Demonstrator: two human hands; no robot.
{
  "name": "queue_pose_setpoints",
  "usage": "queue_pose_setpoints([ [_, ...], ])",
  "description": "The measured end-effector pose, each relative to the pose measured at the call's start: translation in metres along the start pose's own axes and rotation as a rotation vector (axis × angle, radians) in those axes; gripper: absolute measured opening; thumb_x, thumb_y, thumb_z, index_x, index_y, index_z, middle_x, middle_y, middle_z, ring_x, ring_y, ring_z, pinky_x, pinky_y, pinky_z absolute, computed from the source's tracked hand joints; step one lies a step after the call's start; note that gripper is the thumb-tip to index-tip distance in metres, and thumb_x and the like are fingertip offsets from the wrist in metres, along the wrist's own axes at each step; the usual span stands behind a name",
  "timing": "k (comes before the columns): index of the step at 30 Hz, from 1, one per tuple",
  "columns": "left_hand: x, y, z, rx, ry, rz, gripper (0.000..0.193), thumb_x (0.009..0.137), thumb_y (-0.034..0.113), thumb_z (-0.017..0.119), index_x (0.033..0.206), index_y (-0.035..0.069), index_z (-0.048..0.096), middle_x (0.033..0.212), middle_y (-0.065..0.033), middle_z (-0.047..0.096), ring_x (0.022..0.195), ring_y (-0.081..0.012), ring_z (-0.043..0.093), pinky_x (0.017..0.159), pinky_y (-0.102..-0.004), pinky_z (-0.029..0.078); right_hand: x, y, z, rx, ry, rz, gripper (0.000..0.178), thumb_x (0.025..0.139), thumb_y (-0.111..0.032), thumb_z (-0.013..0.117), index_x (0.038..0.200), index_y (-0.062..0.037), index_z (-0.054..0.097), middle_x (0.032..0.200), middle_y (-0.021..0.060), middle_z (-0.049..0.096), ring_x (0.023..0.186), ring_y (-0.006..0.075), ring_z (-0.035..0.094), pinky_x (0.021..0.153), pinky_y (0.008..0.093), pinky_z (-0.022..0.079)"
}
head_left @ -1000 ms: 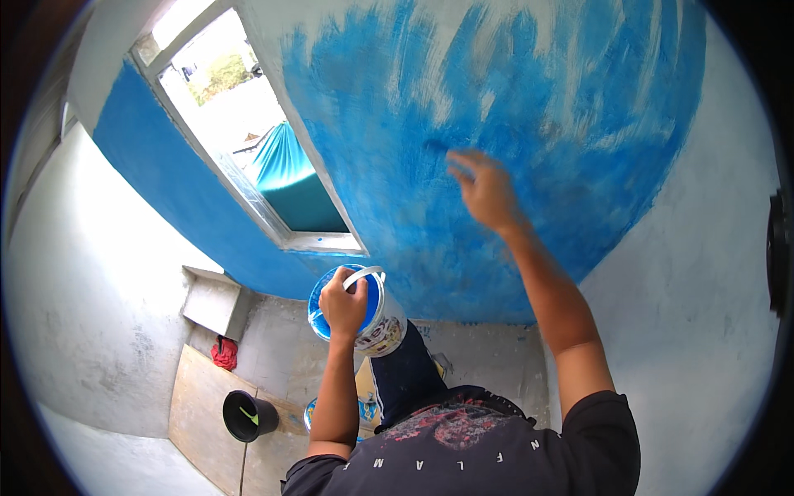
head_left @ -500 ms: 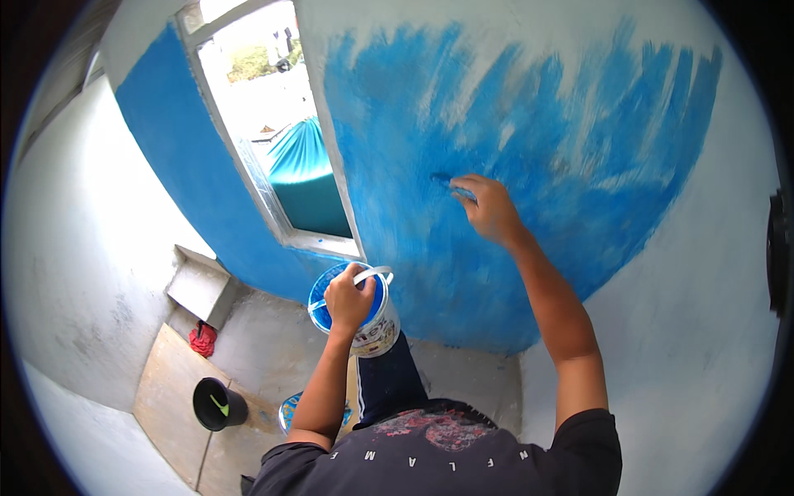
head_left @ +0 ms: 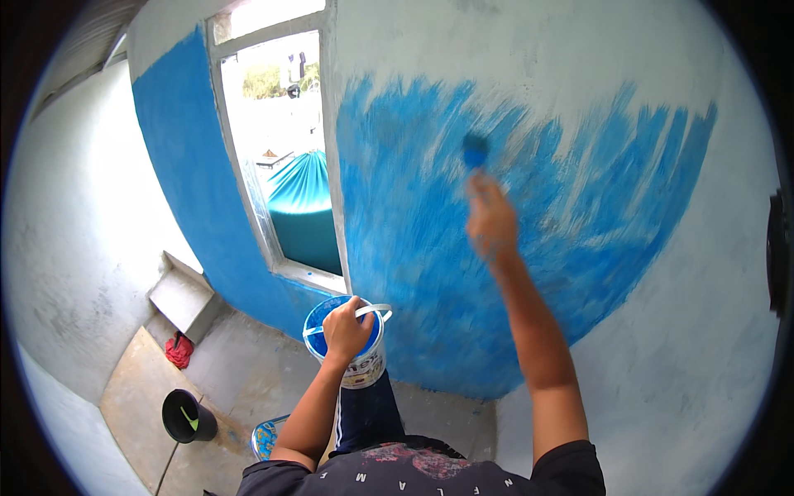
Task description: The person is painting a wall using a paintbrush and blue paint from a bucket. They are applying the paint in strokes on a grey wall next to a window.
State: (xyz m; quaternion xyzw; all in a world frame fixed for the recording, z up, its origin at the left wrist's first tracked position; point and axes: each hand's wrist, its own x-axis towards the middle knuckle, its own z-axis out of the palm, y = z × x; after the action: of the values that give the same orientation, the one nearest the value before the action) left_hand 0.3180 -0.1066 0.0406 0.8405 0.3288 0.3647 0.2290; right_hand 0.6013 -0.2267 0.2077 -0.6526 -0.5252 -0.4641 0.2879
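Observation:
My right hand (head_left: 494,217) is closed around a paintbrush (head_left: 475,154), raised against the wall ahead. Blue paint covers the brush's bristles, which blur with motion near the upper part of the painted area. The wall (head_left: 430,240) carries streaky blue strokes with a ragged upper edge and pale plaster above. Lower down, my left hand (head_left: 347,327) grips the white handle of a paint bucket (head_left: 364,369). Blue paint coats the inside of this white bucket, which hangs just below the window's lower corner. My fingers partly hide its opening.
A window frame (head_left: 331,165) stands left of the streaked area. On the floor at left are a black bucket (head_left: 178,417) with something green inside, a red cloth (head_left: 179,351) and a concrete step (head_left: 184,302). A blue-patterned object (head_left: 265,438) lies beside my left arm.
The brush and my right hand have moved up the wall, and the bristles now point upward. My left hand still holds the bucket. The whole view has shifted, showing more wall above.

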Motion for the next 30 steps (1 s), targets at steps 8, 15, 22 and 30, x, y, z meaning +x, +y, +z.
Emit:
queue_pose_setpoints([
  [8,0.001,-0.004,-0.013,-0.005,0.04,-0.021,0.021,0.085,0.024,0.076,0.097,0.006,0.076,0.082,-0.0176,0.077,0.08,-0.0383,0.076,0.076,-0.0478,0.058,0.06,-0.032,-0.001,0.422,-0.245,0.01,0.019,0.101,-0.012,0.069,0.116,-0.0026,0.076,0.112,0.0188,0.073,0.102,0.0327,0.073,0.082,0.0434,0.063],
  [15,-0.005,-0.005,-0.011,-0.031,0.067,-0.026,0.02,0.085,0.023,0.077,0.094,0.005,0.075,0.08,-0.0177,0.076,0.08,-0.0392,0.075,0.076,-0.049,0.058,0.088,-0.018,-0.001,0.094,0.28,-0.118,0.022,0.1,-0.007,0.069,0.12,-0.0031,0.076,0.125,0.0181,0.075,0.116,0.0366,0.073,0.097,0.0426,0.062],
  [22,-0.008,-0.022,-0.009,0.02,0.129,0.003,0.015,0.086,0.02,0.076,0.092,0.006,0.074,0.079,-0.0156,0.075,0.075,-0.0372,0.074,0.071,-0.0467,0.057,0.02,-0.059,0.041,0.545,-0.378,0.194,0.024,0.1,-0.019,0.072,0.114,0.0002,0.077,0.107,0.0196,0.078,0.102,0.0376,0.076,0.087,0.0442,0.061],
  [30,-0.012,-0.018,-0.018,0.008,0.109,-0.002,0.015,0.084,0.021,0.077,0.089,0.007,0.072,0.077,-0.015,0.074,0.073,-0.0366,0.074,0.069,-0.0463,0.057,0.099,0.029,-0.053,0.232,0.524,0.187,0.025,0.1,-0.017,0.076,0.118,0.0003,0.076,0.109,0.0203,0.078,0.092,0.0323,0.079,0.073,0.0359,0.063],
])
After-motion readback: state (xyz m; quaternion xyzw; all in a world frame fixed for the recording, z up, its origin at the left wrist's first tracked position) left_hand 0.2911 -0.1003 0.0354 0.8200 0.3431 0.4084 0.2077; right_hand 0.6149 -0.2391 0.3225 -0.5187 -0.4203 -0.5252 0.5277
